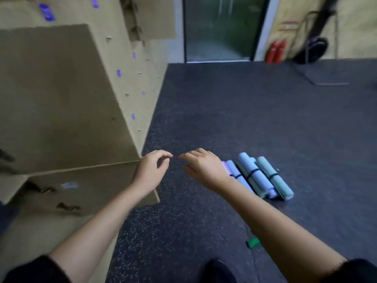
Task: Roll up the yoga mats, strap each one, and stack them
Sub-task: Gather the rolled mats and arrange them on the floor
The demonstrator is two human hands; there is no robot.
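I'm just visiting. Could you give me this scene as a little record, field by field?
place: dark speckled floor beside a slanted wooden wall
left hand: held out, fingers loosely curled, holding nothing
right hand: held out, fingers relaxed, holding nothing
mats: rolled mats in purple, blue and green, bunched together on the floor
straps: black straps round the blue and green rolls
also there: small green object on the floor; red fire extinguishers at the back
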